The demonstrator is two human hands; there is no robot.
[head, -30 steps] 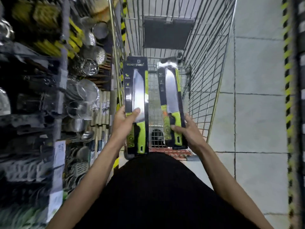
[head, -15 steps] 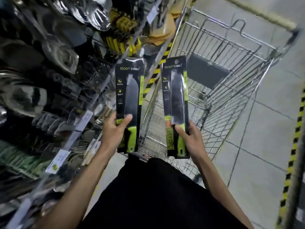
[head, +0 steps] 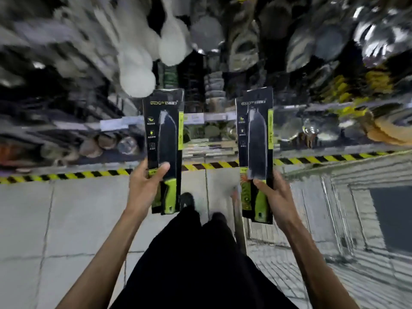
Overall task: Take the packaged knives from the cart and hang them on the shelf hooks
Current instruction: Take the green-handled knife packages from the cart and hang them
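Head view — left hand [head: 145,188] grips left knife pack [head: 166,134], right hand [head: 276,197] right knife pack [head: 256,134] — upright

Single head-worn wide-angle view, facing forward and down.
At 12 o'clock, blurred utensil-hung store shelving [head: 223,52]; at 8 o'clock, grey tiled floor [head: 66,219]; at 4 o'clock, close, silver wire cart [head: 312,219].

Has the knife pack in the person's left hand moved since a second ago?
Yes. The left hand has swung its knife pack away from the cart, leftward, and now holds it up facing the shelf.
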